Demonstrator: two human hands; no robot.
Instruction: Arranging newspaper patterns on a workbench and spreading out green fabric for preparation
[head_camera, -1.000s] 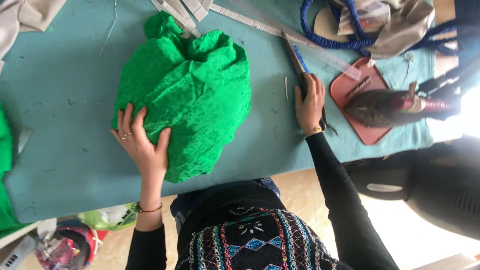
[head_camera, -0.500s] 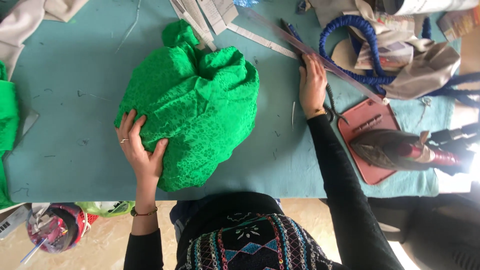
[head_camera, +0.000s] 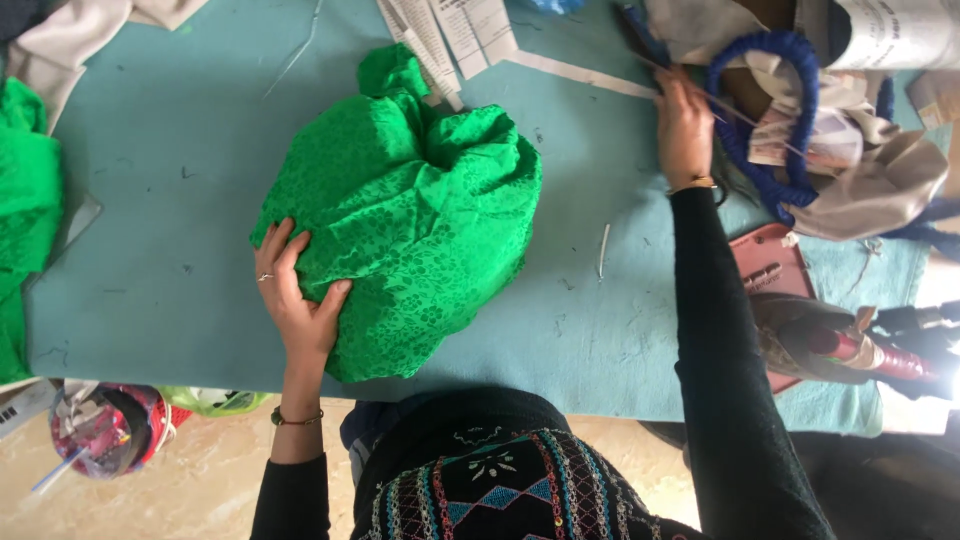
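A crumpled bundle of bright green patterned fabric lies on the teal table cover. My left hand rests flat on the bundle's near left side, with the fingers spread and the thumb pressing into the cloth. My right hand reaches to the far side of the table. Its fingers are curled on a long thin pale strip that runs slantwise across the far edge. A dark sleeve covers that arm.
A blue cord loop and beige cloth lie just right of my right hand. An iron sits on a pink mat. Paper strips lie at the back, more green fabric at the left, and a bag on the floor.
My right hand has moved away from me, from the table's middle to the far edge near the blue cord. The left hand stays on the green bundle.
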